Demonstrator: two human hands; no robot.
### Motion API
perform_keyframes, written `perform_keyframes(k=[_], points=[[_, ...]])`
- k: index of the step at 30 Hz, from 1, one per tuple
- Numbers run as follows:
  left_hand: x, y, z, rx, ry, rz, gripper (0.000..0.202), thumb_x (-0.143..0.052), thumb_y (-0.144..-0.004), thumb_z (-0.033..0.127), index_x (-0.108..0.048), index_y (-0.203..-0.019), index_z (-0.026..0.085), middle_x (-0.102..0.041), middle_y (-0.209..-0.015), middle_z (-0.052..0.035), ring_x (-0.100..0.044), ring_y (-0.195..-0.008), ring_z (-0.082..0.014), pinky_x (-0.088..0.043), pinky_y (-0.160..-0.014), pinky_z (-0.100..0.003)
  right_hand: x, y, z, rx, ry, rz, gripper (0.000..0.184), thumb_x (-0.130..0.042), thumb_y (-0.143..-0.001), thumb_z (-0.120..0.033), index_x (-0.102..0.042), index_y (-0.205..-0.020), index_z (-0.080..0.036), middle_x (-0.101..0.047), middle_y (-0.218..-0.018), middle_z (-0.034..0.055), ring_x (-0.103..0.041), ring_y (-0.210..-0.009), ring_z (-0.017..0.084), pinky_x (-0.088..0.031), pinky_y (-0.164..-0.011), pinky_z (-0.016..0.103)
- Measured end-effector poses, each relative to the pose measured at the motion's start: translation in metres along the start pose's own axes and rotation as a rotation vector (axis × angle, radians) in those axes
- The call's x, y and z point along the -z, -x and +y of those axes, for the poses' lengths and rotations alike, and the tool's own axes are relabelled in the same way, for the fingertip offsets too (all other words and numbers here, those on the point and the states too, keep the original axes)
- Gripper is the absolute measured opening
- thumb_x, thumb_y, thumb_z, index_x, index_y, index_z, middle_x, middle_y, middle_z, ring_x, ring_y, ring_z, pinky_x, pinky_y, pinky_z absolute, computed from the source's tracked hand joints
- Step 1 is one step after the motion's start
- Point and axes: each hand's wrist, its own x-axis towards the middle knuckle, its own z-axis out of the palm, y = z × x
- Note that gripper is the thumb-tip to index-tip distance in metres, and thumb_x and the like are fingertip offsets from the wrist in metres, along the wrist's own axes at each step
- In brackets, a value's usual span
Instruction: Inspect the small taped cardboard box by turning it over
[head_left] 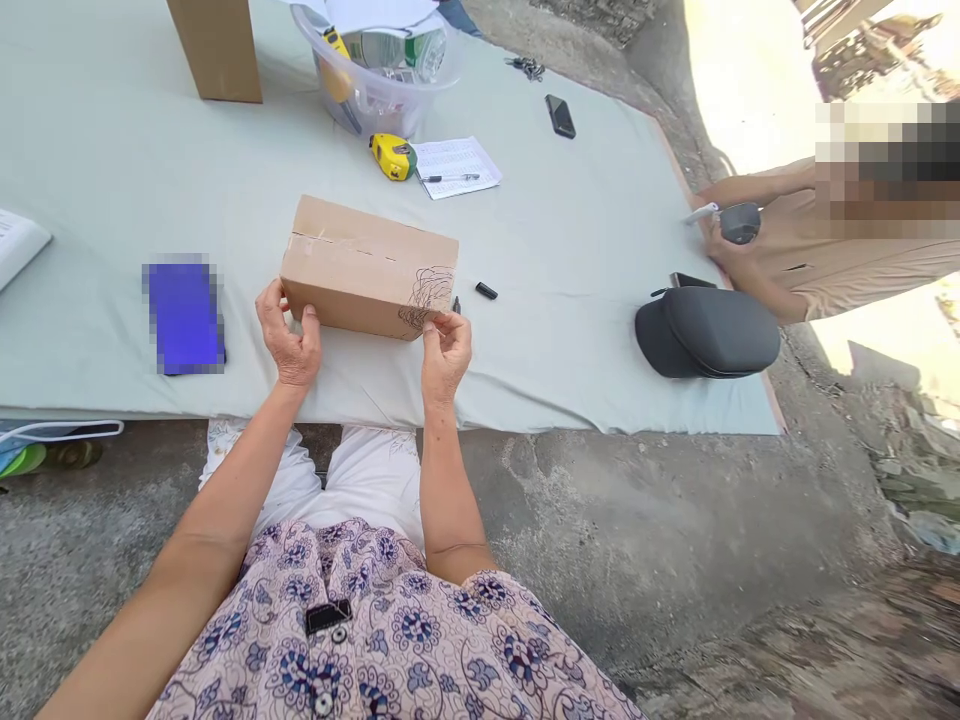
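A brown cardboard box (360, 265) lies in front of me on the cloth-covered table, with a dark scribble drawn over its right end. My left hand (291, 335) grips its near left corner, thumb on the front face and fingers round the left end. At the near right corner, my right hand (446, 352) pinches the box edge between thumb and fingers. A small dark tip, perhaps of a pen, shows just above the right fingers; most of it is hidden. Right of the box lies a black pen cap (486, 290).
Beyond the box are a yellow tape measure (393, 157), a paper with a pen (457, 168) and a plastic basket (375, 95) of items. A second carton (221, 50) stands far left. A phone (559, 116) and black case (705, 332) lie right, near another person (795, 230).
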Motion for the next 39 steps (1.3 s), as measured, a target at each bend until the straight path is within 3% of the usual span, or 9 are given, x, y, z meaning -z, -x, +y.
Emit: perform_keyframes(k=[5, 9, 20, 30, 35, 39], points=[[0.000, -0.001, 0.002, 0.024, -0.014, 0.025, 0.055, -0.054, -0.091, 0.049, -0.045, -0.138, 0.021, -0.055, -0.128, -0.0147, -0.054, -0.122, -0.0253, -0.050, -0.098, -0.041, 0.002, 0.006, 0.000, 0.044, -0.010, -0.023, 0.016, -0.057, -0.088, -0.034, -0.054, -0.098, -0.021, -0.058, -0.098, 0.0023, -0.061, -0.093, 0.013, -0.054, -0.083, 0.027], [0.000, -0.001, 0.004, 0.023, -0.031, 0.016, 0.055, -0.050, -0.093, 0.048, -0.042, -0.140, 0.020, -0.053, -0.130, -0.0151, -0.053, -0.124, -0.0244, -0.049, -0.099, -0.039, 0.003, 0.008, -0.002, -0.005, -0.012, -0.028, 0.013, -0.057, -0.087, -0.031, -0.057, -0.097, -0.022, -0.061, -0.097, 0.0021, -0.061, -0.092, 0.013, -0.054, -0.084, 0.027], [0.000, -0.002, 0.009, 0.126, -0.050, 0.028, 0.044, -0.054, -0.091, 0.035, -0.046, -0.132, 0.021, -0.054, -0.125, -0.0126, -0.056, -0.119, -0.0226, -0.051, -0.097, -0.037, 0.002, 0.015, -0.001, -0.006, 0.060, -0.049, 0.022, -0.056, -0.089, -0.034, -0.060, -0.106, -0.021, -0.066, -0.107, 0.0067, -0.064, -0.102, 0.017, -0.056, -0.086, 0.032], [-0.001, 0.000, -0.005, 0.101, 0.015, 0.028, 0.049, -0.053, -0.095, 0.044, -0.046, -0.138, 0.022, -0.054, -0.129, -0.0137, -0.054, -0.126, -0.0252, -0.049, -0.103, -0.040, 0.004, 0.025, 0.000, 0.001, 0.060, -0.088, 0.021, -0.054, -0.089, -0.033, -0.056, -0.108, -0.023, -0.061, -0.110, 0.0076, -0.061, -0.105, 0.018, -0.056, -0.083, 0.031], [-0.002, 0.000, -0.011, 0.069, 0.062, -0.033, 0.066, -0.049, -0.096, 0.054, -0.031, -0.152, 0.024, -0.045, -0.145, -0.0157, -0.044, -0.141, -0.0269, -0.042, -0.115, -0.043, 0.003, 0.036, 0.000, 0.011, -0.010, -0.082, 0.017, -0.057, -0.088, -0.029, -0.056, -0.104, -0.023, -0.059, -0.105, 0.0064, -0.059, -0.099, 0.016, -0.054, -0.078, 0.027], [-0.003, -0.003, -0.010, -0.016, 0.060, -0.173, 0.074, -0.047, -0.098, 0.054, -0.017, -0.159, 0.027, -0.023, -0.166, -0.0126, -0.020, -0.157, -0.0263, -0.027, -0.126, -0.045, 0.000, 0.051, -0.008, 0.056, 0.005, -0.097, 0.022, -0.057, -0.089, -0.027, -0.058, -0.111, -0.023, -0.061, -0.110, 0.0080, -0.060, -0.102, 0.017, -0.056, -0.077, 0.027]])
